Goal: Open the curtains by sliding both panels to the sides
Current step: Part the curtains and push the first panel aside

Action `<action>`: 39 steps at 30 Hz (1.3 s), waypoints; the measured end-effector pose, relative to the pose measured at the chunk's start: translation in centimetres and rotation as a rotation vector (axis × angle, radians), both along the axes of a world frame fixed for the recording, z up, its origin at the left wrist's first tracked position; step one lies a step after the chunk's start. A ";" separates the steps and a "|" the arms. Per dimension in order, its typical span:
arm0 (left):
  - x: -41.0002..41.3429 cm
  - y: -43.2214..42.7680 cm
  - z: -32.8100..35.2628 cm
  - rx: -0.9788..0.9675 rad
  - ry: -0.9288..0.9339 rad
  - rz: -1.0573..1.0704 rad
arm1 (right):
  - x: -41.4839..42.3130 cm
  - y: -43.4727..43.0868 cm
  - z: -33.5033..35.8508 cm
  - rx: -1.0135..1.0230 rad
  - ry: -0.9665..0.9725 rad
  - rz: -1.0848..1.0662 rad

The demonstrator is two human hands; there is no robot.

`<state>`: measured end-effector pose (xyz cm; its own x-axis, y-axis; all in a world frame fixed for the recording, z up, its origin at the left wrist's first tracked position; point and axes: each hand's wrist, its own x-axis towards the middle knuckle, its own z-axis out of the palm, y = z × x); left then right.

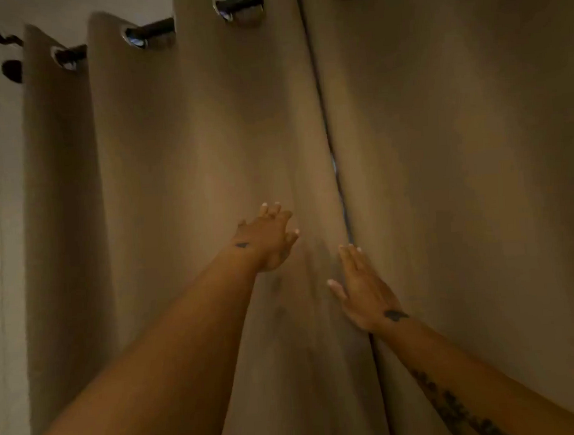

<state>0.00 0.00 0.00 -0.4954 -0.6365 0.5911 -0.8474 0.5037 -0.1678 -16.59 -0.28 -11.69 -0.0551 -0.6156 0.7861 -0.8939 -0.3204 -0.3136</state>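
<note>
Head view: left hand and right hand, grips open, at closed curtain panels' seam

Plain tan-brown curtains — dark rod, seemingly silver grommets.
</note>
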 end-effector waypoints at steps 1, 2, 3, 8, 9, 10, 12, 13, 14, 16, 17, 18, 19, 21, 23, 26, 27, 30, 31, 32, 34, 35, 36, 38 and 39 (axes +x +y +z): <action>-0.3 -0.1 0.2 -0.020 -0.020 0.015 | 0.1 0.0 0.0 -0.013 -0.008 -0.002; -0.6 -0.2 0.4 -0.038 -0.031 0.016 | 0.0 0.0 0.0 -0.017 -0.031 0.003; -1.3 -0.7 0.6 -0.067 -0.052 0.020 | -0.2 -0.4 -0.1 -0.023 -0.043 0.000; -4.5 -1.9 2.0 -0.249 -0.173 0.006 | -0.9 -2.8 -0.5 -0.030 -0.125 0.054; -5.0 -2.1 2.4 -0.289 -0.197 -0.002 | -1.0 -3.4 -0.6 -0.035 -0.139 0.075; -5.5 -2.2 2.7 -0.325 -0.228 -0.005 | -0.9 -4.0 -0.7 -0.041 -0.153 0.091; -6.4 -2.5 3.4 -0.368 -0.292 0.002 | -0.7 -5.2 -0.8 -0.075 -0.193 0.116; -6.8 -2.7 3.7 -0.372 -0.323 0.015 | -0.6 -5.8 -0.9 -0.100 -0.210 0.125; -7.2 -3.0 3.9 -0.368 -0.358 0.035 | -0.5 -6.2 -0.9 -0.124 -0.228 0.134; -7.9 -3.4 4.1 -0.354 -0.439 0.085 | -0.3 -7.0 -1.0 -0.166 -0.260 0.145; -8.2 -3.7 4.2 -0.351 -0.468 0.101 | -0.2 -7.3 -1.0 -0.185 -0.266 0.144; -8.5 -3.9 4.2 -0.350 -0.490 0.113 | -0.1 -7.6 -1.1 -0.206 -0.270 0.144; -8.7 -4.1 4.2 -0.352 -0.512 0.125 | 0.1 -7.9 -1.2 -0.227 -0.273 0.147; -9.2 -4.5 4.1 -0.367 -0.560 0.155 | 0.4 -8.5 -1.5 -0.250 -0.287 0.156; -9.5 -4.9 4.1 -0.382 -0.606 0.189 | 0.7 -9.0 -2.0 -0.252 -0.312 0.172; -9.5 -5.3 4.1 -0.350 -0.624 0.213 | 1.1 -10.0 -2.7 -0.242 -0.339 0.175; -9.5 -5.5 4.0 -0.345 -0.628 0.215 | 1.2 -10.3 -2.9 -0.234 -0.344 0.170; -9.3 -6.1 3.6 -0.342 -0.641 0.219 | 1.5 -10.9 -3.3 -0.203 -0.371 0.183; -9.3 -6.3 3.3 -0.339 -0.643 0.223 | 1.7 -11.0 -3.3 -0.200 -0.381 0.185; -9.2 -6.6 3.1 -0.337 -0.645 0.228 | 1.8 -11.1 -3.4 -0.205 -0.383 0.178; -9.0 -7.1 2.7 -0.335 -0.650 0.243 | 1.9 -11.2 -3.6 -0.220 -0.374 0.136; -8.8 -7.4 2.4 -0.336 -0.650 0.250 | 1.9 -11.3 -3.6 -0.221 -0.373 0.117; -8.7 -7.7 2.2 -0.338 -0.647 0.253 | 1.8 -11.3 -3.6 -0.212 -0.372 0.111; -8.4 -8.2 2.0 -0.351 -0.646 0.253 | 1.7 -11.6 -3.6 -0.165 -0.371 0.135; -8.2 -8.4 2.0 -0.357 -0.645 0.251 | 1.7 -11.7 -3.6 -0.135 -0.369 0.158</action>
